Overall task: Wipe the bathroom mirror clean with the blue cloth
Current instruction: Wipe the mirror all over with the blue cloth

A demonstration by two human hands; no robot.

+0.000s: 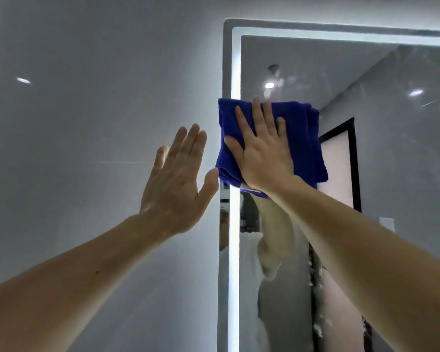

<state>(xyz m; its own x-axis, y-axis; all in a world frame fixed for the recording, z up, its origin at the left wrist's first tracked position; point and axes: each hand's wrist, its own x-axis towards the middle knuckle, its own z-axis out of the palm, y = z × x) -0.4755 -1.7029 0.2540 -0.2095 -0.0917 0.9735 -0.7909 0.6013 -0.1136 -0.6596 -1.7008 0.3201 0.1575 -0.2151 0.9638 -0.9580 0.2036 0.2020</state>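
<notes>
Glossy grey wall (pixel 87 148)
A bright glint (pixel 23 80) sits high on it (a thin seam (pixel 122 162) runs across, lower down).

A single head-worn view is aimed forward and upward, close to the upper left corner of the light-edged rectangular glass mirror (pixel 341 62).

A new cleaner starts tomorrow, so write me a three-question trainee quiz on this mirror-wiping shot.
1. True or false: the right hand presses the folded blue terry cloth with straight fingers.
2. The open left hand is raised before: A the glossy grey wall; B the mirror glass.
3. Fill in: the cloth covers the rectangular lit-edged mirror's ____ edge.
Key: 1 true; 2 A; 3 left.
</notes>
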